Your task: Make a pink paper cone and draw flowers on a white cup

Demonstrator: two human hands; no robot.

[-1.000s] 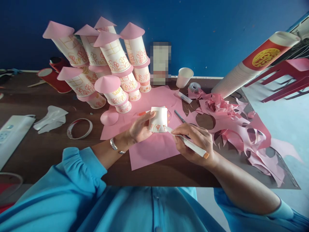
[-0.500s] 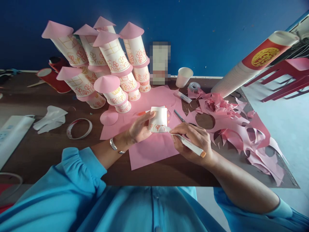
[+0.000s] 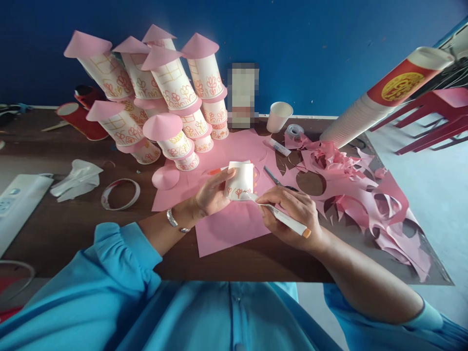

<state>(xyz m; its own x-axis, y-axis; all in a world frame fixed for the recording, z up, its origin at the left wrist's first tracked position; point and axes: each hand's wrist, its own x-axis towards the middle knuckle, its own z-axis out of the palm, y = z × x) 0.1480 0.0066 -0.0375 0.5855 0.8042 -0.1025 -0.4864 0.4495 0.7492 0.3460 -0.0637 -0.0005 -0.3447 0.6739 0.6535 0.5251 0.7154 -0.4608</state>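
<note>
A white paper cup [image 3: 240,179] is upside down above the pink paper sheet [image 3: 234,229], with orange-red flowers drawn near its lower rim. Fingers of my left hand [image 3: 214,191] are wrapped round the cup from the left and behind. My right hand [image 3: 290,214] is closed on a white marker with an orange end [image 3: 290,222]; the marker's tip is at the cup's lower right side. An orange pen [image 3: 214,171] lies on the pink sheet, partly behind my left hand. Scissors [image 3: 272,176] lie beyond my right hand, which partly hides them.
Cup towers with pink cone roofs [image 3: 175,92] stand at the back left. A tape roll [image 3: 120,194] lies left. Cut pink scraps [image 3: 387,204] cover the right side. A long cup stack [image 3: 361,117] leans at the back right, near a loose cup [image 3: 280,117] and glue stick [image 3: 280,147].
The marker's tip has moved slightly left on the cup, and my right hand has shifted a little with it. My left hand still holds the cup in nearly the same place.
</note>
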